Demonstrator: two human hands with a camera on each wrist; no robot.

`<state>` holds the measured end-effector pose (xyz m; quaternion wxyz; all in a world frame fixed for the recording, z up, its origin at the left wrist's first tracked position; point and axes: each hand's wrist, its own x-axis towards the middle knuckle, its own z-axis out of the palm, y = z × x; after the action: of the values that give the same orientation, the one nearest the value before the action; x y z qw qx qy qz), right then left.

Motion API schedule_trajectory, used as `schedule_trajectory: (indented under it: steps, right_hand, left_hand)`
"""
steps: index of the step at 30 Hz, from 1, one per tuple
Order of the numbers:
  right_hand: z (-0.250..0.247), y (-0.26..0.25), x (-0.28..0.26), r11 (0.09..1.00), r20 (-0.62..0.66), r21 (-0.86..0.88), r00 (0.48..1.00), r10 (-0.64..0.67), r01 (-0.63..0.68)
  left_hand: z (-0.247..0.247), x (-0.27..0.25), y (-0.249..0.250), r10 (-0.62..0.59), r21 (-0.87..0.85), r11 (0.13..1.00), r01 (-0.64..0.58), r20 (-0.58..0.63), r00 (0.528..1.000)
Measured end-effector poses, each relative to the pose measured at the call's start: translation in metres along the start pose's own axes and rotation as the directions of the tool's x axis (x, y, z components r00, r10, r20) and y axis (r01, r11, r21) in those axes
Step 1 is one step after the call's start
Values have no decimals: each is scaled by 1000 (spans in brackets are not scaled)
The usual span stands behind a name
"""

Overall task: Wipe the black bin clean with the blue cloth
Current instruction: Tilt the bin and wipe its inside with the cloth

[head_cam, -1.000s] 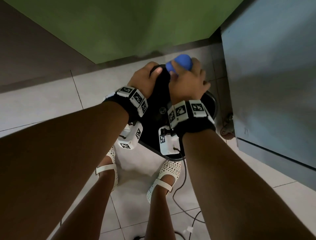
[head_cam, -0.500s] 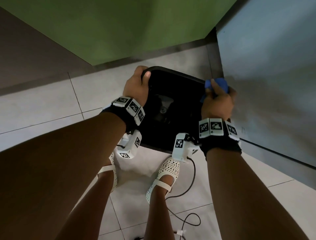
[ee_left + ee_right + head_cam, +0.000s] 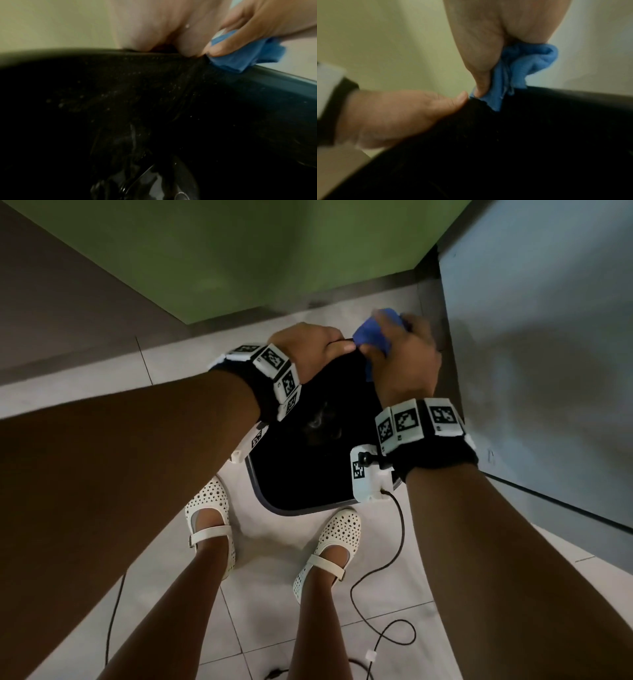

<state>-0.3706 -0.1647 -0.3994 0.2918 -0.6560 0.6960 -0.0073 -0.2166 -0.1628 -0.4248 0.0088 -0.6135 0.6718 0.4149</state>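
Bin (image 3: 308, 474), black, stands on the pale tiled floor (image 3: 274, 594) in the centre of the head view, between the two forearms and just above the white perforated shoes (image 3: 209, 522). Its body is glossy black plastic with a rounded rim; the near rim reads as a thin grey edge at the lower centre of the frame. The wrist views show fine pale specks and droplets scattered across the dark inner wall, with a shiny patch lower down.

Left hand (image 3: 308, 350) grips the far rim of the bin at upper centre, fingers curled over the edge and thumb pressed on the inner side.

Right hand (image 3: 404, 364) sits just right of the left hand, its thumb tip almost touching the left thumb. It is clamped on the cloth (image 3: 373, 333), a bunched blue wad pinched between thumb and fingers and pressed onto the same far rim. Folds of cloth protrude above and to the right of the fingers in the right wrist view.

Green wall (image 3: 257, 251) fills the upper part of the head view; a grey-blue cabinet (image 3: 548, 354) occupies the right side. A black cable (image 3: 383, 570) trails from the right wrist unit across the floor at lower right.
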Motion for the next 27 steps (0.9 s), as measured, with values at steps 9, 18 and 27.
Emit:
schedule_trajectory:
  steps: [9,18,27]
  right_hand:
    - [9,4,-6,992,39,-117,998,-46,50]
    - [28,19,-9,992,-172,-29,977,-126,123]
    - [42,27,-42,988,-269,75,952,149,-134]
  left_hand:
    - [0,0,-4,43,56,997,-47,74,996]
    - [1,-6,-3,-6,73,997,4,32,999]
    - [0,-2,0,-62,60,997,58,68,996]
